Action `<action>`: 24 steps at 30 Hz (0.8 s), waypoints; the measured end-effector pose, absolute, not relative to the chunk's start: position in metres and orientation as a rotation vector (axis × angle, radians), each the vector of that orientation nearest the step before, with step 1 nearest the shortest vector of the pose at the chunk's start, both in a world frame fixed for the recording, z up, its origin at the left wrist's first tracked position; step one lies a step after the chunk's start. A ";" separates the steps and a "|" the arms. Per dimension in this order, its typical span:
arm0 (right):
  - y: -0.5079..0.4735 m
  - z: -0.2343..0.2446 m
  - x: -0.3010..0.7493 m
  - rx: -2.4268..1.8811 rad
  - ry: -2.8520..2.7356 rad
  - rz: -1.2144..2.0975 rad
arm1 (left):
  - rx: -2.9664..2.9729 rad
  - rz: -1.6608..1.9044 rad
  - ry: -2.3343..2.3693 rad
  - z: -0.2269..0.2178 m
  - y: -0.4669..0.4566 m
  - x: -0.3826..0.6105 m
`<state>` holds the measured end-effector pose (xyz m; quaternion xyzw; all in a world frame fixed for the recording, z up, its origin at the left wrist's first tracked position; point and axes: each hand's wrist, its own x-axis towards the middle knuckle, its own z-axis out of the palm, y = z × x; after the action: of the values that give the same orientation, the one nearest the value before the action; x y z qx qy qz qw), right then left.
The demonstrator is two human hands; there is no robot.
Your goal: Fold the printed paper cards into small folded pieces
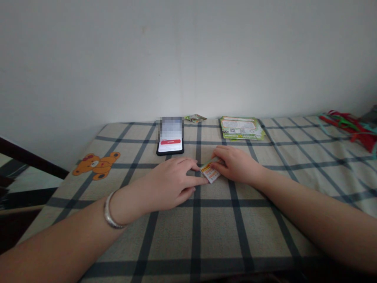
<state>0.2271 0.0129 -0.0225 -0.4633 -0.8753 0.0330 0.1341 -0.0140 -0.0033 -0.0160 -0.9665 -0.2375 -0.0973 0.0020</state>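
Observation:
A small folded printed paper (211, 173), with yellow, orange and white areas, lies on the checked tablecloth between my hands. My right hand (235, 164) is closed over its right side, with the thumb on top, hiding part of it. My left hand (173, 182), with a silver bangle at the wrist, rests on the cloth. Its fingers are stretched out and apart, and the index fingertip touches the paper's left lower edge. Beyond my right hand lies a stack of green and white printed leaflets (239, 128).
A phone (170, 147) with a lit, partly blurred screen lies beyond my left hand. Near the wall is a small folded paper piece (196, 118). An orange bear cutout (101, 167) lies at left. Red and green fabric items (350, 127) are heaped at far right.

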 end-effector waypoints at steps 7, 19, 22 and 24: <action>0.015 -0.025 0.221 -1.380 -2.528 0.100 | -3.035 -0.336 -0.789 -0.016 -0.003 -0.015; 0.020 -0.028 0.217 -1.412 -2.491 0.130 | -2.969 -0.345 -0.831 -0.024 0.000 -0.009; 0.021 -0.029 0.218 -1.414 -2.468 0.125 | -2.900 -0.337 -0.804 -0.023 -0.003 -0.005; 0.021 -0.030 0.221 -1.411 -2.426 0.135 | -2.847 -0.359 -0.799 -0.023 -0.005 -0.004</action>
<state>0.2210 0.0212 -0.0300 -0.4953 -0.8515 0.0475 0.1652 -0.0036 -0.0048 -0.0230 -0.9526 -0.2673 -0.1203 0.0813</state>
